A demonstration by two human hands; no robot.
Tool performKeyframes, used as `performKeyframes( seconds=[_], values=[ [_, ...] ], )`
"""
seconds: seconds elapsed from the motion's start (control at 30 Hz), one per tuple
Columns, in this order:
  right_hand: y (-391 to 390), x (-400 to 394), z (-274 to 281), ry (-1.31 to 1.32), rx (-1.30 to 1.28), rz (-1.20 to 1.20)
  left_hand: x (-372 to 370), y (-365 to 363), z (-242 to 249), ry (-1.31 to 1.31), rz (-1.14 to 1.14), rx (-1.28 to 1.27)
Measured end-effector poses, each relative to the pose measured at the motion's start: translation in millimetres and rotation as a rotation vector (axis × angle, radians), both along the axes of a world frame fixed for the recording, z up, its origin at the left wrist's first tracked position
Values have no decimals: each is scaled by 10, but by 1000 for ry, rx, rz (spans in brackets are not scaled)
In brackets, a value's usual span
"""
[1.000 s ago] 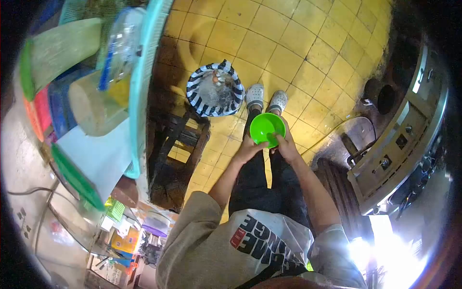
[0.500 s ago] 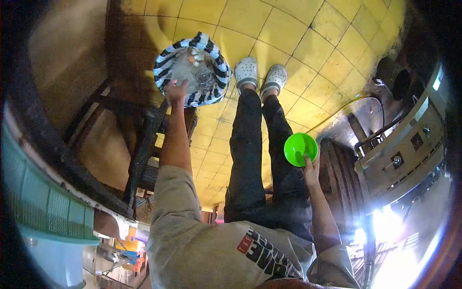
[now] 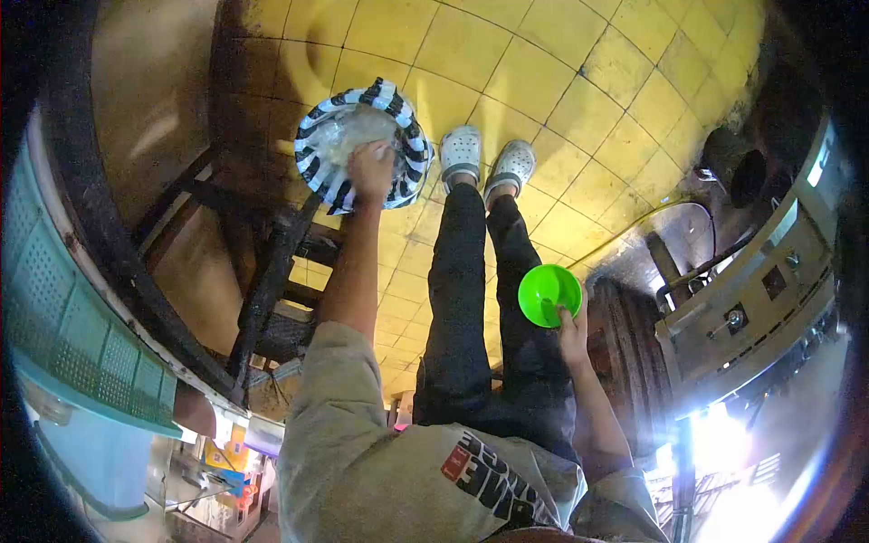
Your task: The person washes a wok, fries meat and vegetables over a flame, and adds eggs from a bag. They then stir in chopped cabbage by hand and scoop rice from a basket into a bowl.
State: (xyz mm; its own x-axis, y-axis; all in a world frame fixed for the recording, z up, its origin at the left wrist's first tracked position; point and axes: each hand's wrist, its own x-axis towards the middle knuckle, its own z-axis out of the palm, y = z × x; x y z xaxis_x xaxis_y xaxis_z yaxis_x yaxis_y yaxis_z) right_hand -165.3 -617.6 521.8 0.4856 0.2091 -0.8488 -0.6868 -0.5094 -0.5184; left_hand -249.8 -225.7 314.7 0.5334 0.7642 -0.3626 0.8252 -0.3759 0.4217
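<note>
On the left, a trash bin (image 3: pixel 312 172) lined with a black-and-white striped plastic bag stands on the floor. Crumpled clear plastic (image 3: pixel 348 136) fills its inside. My left hand (image 3: pixel 372 170) reaches over the near rim into the bin, fingers bent down against the plastic; what they grip is hidden. With my right hand (image 3: pixel 572 333) I hold a bright green bowl (image 3: pixel 543 290) by its rim, thumb inside the bowl and fingers behind it. The bowl is tilted, its inside facing the camera, beside my right leg.
My feet in light grey clogs (image 3: pixel 462 149) stand on yellow floor tiles (image 3: pixel 579 109), right of the bin. A dark wooden frame (image 3: pixel 272 281) is at left, near teal plastic baskets (image 3: pixel 100 353). A metal stove with knobs (image 3: pixel 738 319) stands at right.
My left hand has moved from the bin's left rim rightward into it, and its fingers have curled down. The green bowl has shifted slightly left and nearer my body, still in my right hand.
</note>
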Motion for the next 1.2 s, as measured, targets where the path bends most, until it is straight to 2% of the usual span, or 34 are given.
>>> performKeyframes(
  seconds=[0.1, 0.17, 0.23, 0.27, 0.3, 0.37, 0.4, 0.43, 0.5, 0.57, 0.63, 0.7, 0.77, 0.83, 0.9, 0.97, 1.0, 1.1, 1.13, 1.17, 1.2],
  values=[
    [-67, -21, -9, -4, -43, -5, 177, 11, -53, -82, -82, -107],
    [-145, -24, -37, -26, -29, -16, 195, 16, -76, -37, -117, -116],
    [-312, -88, -54, -91, -137, 96, 86, 2, -80, -72, -91, 74],
    [-307, -85, -28, -85, -132, 97, 58, 1, 12, -115, -115, 272],
    [-289, -52, 11, -14, -102, 15, 4, 16, 52, -113, -115, 277],
    [-334, -42, -10, 51, -73, -66, -77, 69, 100, 70, 49, 365],
    [-411, -76, -49, 19, -109, -25, -83, 71, 133, 278, 95, 321],
    [-473, -111, -68, -12, -147, 16, -123, 101, 127, 281, 94, 317],
    [-441, -88, -62, -3, -115, -23, -213, 266, 77, 520, 40, -290],
    [-357, -52, -42, 0, -79, -70, -457, 319, -341, 449, 56, -336],
    [-290, -19, 25, 99, -123, -155, -432, 280, -294, 379, 77, -384],
    [-346, -48, 18, 53, -120, -107, -29, 175, 200, 528, 50, -131],
    [-350, -9, -9, -5, -113, -56, -74, 148, 140, 475, 14, -81],
    [-330, 1, -9, -38, -62, -8, -102, 104, 134, 560, -307, 162],
    [-358, -18, 5, 11, -112, -60, -197, 236, -40, 506, -403, 221],
    [-400, -35, 9, 25, -59, -191, -208, 369, -135, 469, 117, 2],
    [-330, 35, 76, 54, -160, -129, -334, 430, -139, 474, 121, 7],
    [-359, -12, 66, -74, -150, -29, -564, 532, -148, -260, 297, 100],
    [-137, 102, 222, -94, -188, 31, 104, 345, 702, 121, 369, 142],
    [-153, 92, 239, -96, -190, 27, 15, 302, 575, 119, 365, 141],
    [-170, 66, 241, -85, -193, 7, -174, 240, 334, -89, 419, 124]
  ],
)
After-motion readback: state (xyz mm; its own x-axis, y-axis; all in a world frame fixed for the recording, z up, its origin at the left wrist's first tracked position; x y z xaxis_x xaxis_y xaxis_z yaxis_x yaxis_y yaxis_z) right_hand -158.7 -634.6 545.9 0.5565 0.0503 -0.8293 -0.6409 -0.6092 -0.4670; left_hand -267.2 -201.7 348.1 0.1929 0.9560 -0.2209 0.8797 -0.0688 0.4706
